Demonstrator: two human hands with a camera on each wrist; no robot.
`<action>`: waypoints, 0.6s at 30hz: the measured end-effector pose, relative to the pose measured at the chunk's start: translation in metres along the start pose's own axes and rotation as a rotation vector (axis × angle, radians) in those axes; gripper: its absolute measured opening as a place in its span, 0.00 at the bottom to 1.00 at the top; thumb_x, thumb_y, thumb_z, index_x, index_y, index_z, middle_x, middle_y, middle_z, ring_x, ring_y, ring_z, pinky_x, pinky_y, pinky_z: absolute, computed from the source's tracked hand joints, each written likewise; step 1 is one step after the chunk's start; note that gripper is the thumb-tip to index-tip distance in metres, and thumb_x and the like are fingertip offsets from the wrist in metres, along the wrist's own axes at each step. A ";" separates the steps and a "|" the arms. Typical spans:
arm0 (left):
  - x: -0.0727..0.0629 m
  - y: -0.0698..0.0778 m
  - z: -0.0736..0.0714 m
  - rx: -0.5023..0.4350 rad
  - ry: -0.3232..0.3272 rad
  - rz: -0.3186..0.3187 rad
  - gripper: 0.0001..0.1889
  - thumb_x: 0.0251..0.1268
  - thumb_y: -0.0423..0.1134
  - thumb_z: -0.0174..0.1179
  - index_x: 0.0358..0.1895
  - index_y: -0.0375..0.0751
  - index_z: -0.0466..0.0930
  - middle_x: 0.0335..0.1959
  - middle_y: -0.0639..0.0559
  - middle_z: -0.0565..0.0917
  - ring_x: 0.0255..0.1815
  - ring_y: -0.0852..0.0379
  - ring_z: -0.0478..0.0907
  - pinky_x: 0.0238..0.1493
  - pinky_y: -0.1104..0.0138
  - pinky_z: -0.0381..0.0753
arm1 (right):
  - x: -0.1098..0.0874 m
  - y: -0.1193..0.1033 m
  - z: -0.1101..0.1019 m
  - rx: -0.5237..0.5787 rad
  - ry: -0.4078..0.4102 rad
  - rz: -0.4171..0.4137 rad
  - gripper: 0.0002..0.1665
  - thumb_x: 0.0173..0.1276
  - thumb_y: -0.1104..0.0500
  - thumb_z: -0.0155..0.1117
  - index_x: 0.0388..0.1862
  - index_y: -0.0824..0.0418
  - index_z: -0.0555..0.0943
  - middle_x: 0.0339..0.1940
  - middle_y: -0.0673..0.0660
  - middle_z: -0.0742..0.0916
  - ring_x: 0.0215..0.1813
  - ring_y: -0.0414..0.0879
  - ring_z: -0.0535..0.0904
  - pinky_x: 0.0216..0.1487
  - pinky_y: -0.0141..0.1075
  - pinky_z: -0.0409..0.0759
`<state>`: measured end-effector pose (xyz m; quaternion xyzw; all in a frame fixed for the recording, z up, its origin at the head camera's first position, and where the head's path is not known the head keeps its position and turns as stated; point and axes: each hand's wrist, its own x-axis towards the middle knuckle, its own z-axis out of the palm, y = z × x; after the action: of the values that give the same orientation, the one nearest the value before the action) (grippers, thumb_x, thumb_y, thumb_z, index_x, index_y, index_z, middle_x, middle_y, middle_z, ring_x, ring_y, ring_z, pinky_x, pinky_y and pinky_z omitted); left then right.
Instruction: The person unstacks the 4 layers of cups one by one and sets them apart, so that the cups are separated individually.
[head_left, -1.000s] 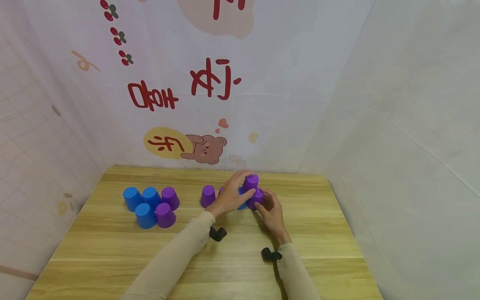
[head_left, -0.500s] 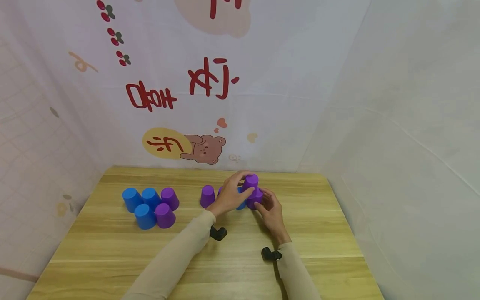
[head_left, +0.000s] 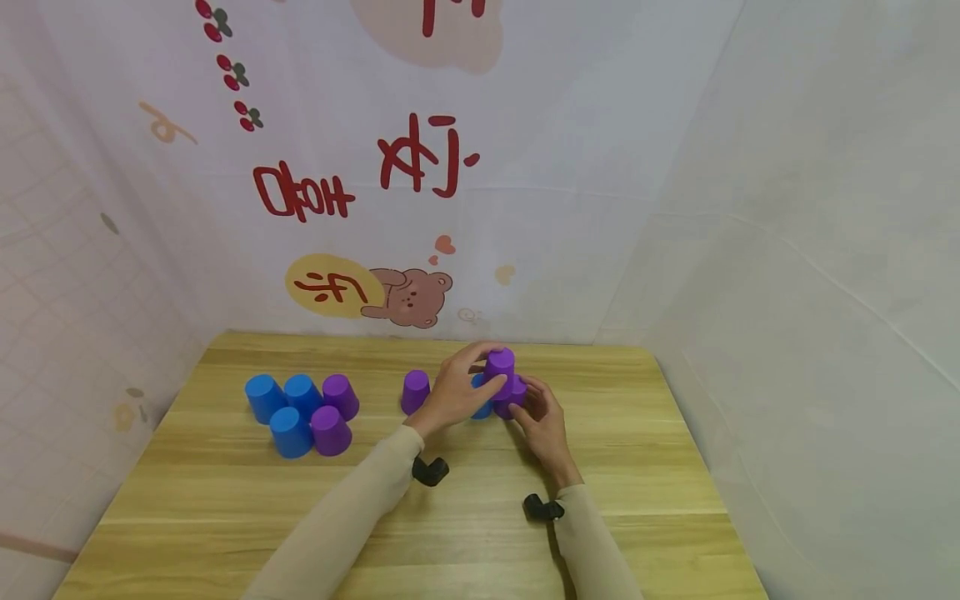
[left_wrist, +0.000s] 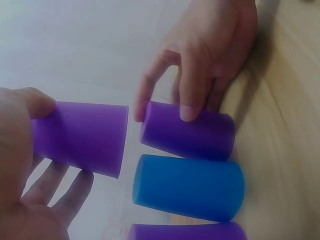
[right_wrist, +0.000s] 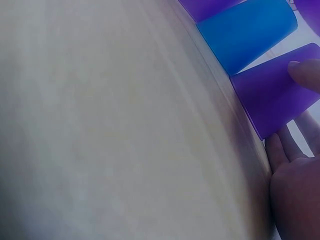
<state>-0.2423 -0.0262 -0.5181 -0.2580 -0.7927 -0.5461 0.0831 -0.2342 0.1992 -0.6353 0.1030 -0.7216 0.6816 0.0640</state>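
My left hand (head_left: 454, 393) grips an upside-down purple cup (left_wrist: 82, 135) between thumb and fingers. That cup's rim hangs just above a row of upturned cups, with a narrow gap below it in the left wrist view. At the row's right end, my right hand (head_left: 546, 429) holds a second purple cup (right_wrist: 275, 92) by its sides, on the table. Beside it stands a blue cup (left_wrist: 190, 187), followed by another purple cup (left_wrist: 187, 232), which my left hand hides in the head view. One more purple cup (head_left: 416, 392) stands left of my left hand.
To the left on the wooden table (head_left: 465, 533) stands a cluster of upturned cups, including a blue cup (head_left: 291, 432) and a purple cup (head_left: 331, 431) in front. A printed white cloth (head_left: 555, 208) rises behind the table's back edge.
My left hand has shifted slightly left with its purple cup, now covering the purple cup behind it in the head view. The right hand keeps its place on the end cup.
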 end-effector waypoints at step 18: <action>-0.022 0.018 -0.025 -0.026 0.071 0.045 0.28 0.73 0.33 0.77 0.73 0.40 0.82 0.70 0.46 0.89 0.71 0.45 0.88 0.68 0.51 0.94 | 0.002 0.004 -0.002 0.014 -0.013 -0.024 0.34 0.77 0.74 0.71 0.79 0.66 0.75 0.75 0.73 0.85 0.74 0.47 0.86 0.77 0.33 0.85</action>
<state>-0.2185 -0.0505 -0.5026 -0.2571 -0.7760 -0.5632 0.1202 -0.2371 0.2010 -0.6384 0.1165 -0.7159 0.6852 0.0668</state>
